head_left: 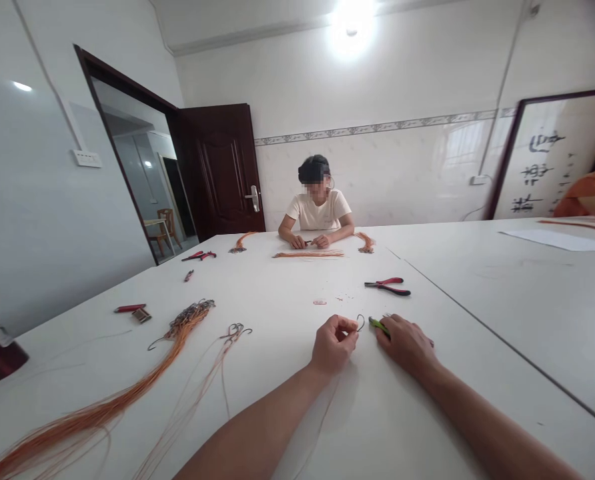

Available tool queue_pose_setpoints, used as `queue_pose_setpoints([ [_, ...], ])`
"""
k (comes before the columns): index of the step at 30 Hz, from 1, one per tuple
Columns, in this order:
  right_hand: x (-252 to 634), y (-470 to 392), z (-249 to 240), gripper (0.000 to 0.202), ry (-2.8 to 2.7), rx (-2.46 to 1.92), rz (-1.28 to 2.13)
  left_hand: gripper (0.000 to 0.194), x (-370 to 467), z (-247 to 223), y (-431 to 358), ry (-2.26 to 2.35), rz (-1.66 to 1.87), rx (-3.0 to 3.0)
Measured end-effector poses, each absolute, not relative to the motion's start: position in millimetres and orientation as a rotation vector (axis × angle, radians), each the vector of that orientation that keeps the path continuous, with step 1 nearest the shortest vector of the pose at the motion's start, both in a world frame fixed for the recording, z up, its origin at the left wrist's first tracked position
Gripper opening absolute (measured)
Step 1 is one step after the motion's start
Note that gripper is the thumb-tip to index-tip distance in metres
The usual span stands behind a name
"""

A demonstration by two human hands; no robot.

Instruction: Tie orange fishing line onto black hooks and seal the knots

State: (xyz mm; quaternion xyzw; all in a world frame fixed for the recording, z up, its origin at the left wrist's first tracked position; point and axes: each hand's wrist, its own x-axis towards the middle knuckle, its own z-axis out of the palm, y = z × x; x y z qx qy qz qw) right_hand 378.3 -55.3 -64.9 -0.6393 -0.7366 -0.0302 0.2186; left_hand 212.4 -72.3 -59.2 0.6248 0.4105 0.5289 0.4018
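A fish hook point(361, 323) is pinched between the thumb and fingers of my left hand point(333, 343), its bend standing up from the fingertips. A thin line trails from that hand toward the table's near edge. My right hand point(408, 341) lies palm down over a small green tool point(378, 325), its fingers closed round it; only its front end shows, so I cannot tell its exact kind. Left of my hands lie several hooks on lines point(235, 332). Further left is a large bundle of hooks point(190, 317) with long orange lines.
Red-and-black pliers point(388, 286) lie beyond my right hand. A small red-marked label point(319, 302) is ahead. At left are a red-handled tool point(130, 308) and a small brown piece point(141, 315). A co-worker point(320, 207) sits opposite; an orange-sleeved person point(590, 190) is at right.
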Motion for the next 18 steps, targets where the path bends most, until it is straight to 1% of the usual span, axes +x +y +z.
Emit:
queue_pose_setpoints([
  [6,378.5,-52.8,-63.9,0.022,-2.023,-1.746,-0.092,0.013,210.5,-56.0,-70.9,1.026,1.322,1.549],
  [9,378.4,-51.9,-62.8,0.018,-2.021,-1.723,-0.075,0.014,210.1,-54.8,-71.1,1.017,1.31,1.542],
  [15,379.6,-49.7,-63.9,0.015,-1.925,-1.753,0.03,0.013,209.8,-53.3,-71.8,1.028,1.29,1.518],
  [18,379.8,-50.1,-65.2,0.01,-1.907,-1.724,0.08,0.014,209.5,-51.4,-72.8,1.037,1.288,1.503],
])
